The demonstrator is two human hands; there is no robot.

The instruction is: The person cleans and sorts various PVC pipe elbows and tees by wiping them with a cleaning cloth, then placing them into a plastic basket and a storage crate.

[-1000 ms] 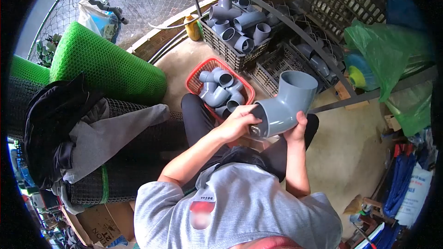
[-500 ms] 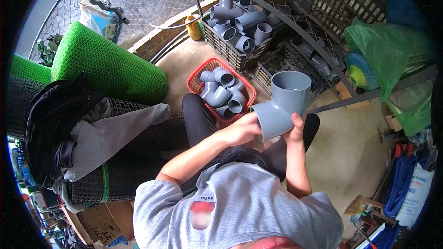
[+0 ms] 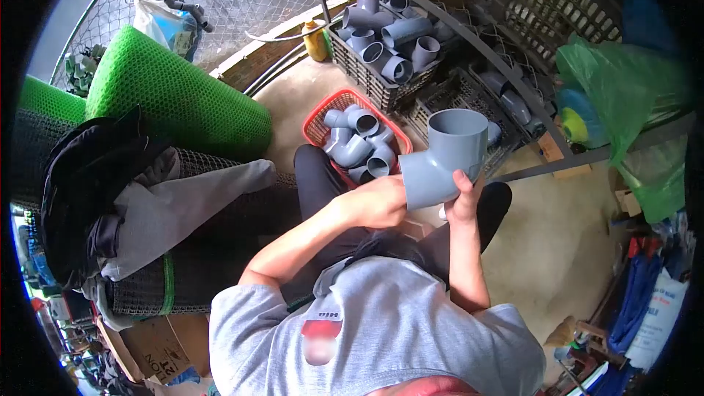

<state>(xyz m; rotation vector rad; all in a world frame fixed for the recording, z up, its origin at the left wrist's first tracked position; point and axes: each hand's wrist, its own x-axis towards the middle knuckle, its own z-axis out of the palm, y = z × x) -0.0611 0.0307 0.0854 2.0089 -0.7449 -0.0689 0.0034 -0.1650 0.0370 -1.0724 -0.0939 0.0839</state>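
Note:
A large grey plastic pipe elbow (image 3: 442, 165) is held up in front of my knees, one round mouth facing up and the other pointing left. My right hand (image 3: 465, 202) grips its lower right side, thumb lying along the outside. At the left mouth is my left hand (image 3: 380, 202), closed, with its fingertips hidden by the rim; what it holds, if anything, I cannot make out. A small white bit shows under the elbow beside my right hand. Beyond my knees a red basket (image 3: 316, 126) holds several smaller grey pipe elbows (image 3: 350, 151).
Behind the basket stands a black crate (image 3: 359, 71) full of grey pipe fittings (image 3: 408, 29), with another dark crate (image 3: 422, 114) beside it. A metal bar (image 3: 506, 66) crosses at the right. Rolls of green mesh (image 3: 176, 95) and a grey garment (image 3: 187, 209) lie at the left.
The elbow has turned a little, so its left mouth no longer shows its inside edge. My left hand has drawn slightly left and down. The whole view has shifted slightly.

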